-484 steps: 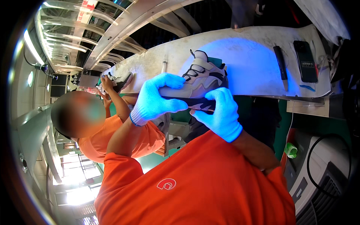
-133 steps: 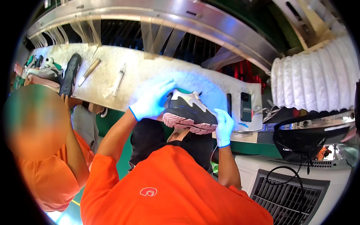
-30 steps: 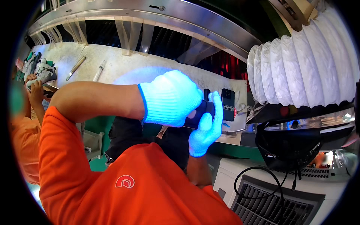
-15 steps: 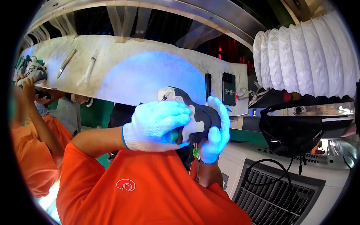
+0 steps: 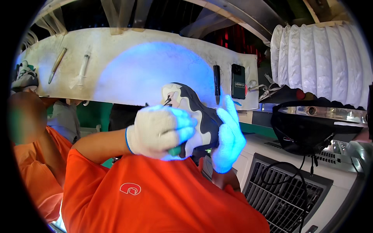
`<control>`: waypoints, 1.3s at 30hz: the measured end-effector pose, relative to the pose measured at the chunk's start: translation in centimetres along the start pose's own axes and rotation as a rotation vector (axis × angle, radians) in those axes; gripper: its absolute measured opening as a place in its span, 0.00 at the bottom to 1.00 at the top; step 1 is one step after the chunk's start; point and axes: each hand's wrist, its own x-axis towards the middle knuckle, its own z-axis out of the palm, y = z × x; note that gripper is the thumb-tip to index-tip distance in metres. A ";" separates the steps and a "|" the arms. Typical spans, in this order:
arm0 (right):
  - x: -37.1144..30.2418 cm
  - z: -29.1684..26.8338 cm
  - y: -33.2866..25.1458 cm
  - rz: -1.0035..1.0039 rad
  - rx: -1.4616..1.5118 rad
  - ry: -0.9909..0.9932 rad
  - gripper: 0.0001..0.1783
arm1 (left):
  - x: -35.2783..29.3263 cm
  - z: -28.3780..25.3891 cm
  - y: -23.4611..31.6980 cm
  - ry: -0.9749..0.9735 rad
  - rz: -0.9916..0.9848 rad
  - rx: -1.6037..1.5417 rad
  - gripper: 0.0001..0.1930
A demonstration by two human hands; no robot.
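A grey, white and black shoe (image 5: pixel 203 115) is held in front of my chest, tilted on its side. My left hand (image 5: pixel 161 131), in a white knitted glove, is closed around the shoe near its opening and covers part of it. Something green shows below those fingers. Beside the shoe's right edge is my right hand (image 5: pixel 230 136), gloved too and lit blue. Its fingers are stretched up and apart; whether the palm touches the shoe I cannot tell.
On the pale worktable (image 5: pixel 128 89), under a blue light patch, lie a black pen-like tool (image 5: pixel 217 83), a phone (image 5: pixel 238 82), a syringe (image 5: pixel 83 66) and a slim knife-like tool (image 5: pixel 57 65). A white ribbed duct (image 5: pixel 318 58) and black bag (image 5: pixel 299 124) are at right. A co-worker (image 5: pixel 37 167) sits left.
The shoe has turned to show more of its side. My right hand has loosened from around it and shifted slightly right, fingers straighter. My left hand keeps its hold.
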 end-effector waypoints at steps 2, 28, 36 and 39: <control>-0.9 2.0 0.6 -0.122 0.033 0.084 0.37 | 1.2 -2.0 -2.3 -0.083 -0.062 -0.182 0.31; 11.6 8.2 8.3 0.322 0.822 -0.090 0.17 | 0.5 -13.3 3.0 -0.423 -0.941 0.287 0.68; 14.2 17.9 2.0 0.403 1.652 -0.014 0.20 | 3.2 -11.9 3.6 -0.491 -0.956 0.377 0.70; 14.3 17.1 3.4 0.146 1.475 -0.152 0.23 | 2.8 -11.8 3.3 -0.468 -0.934 0.381 0.70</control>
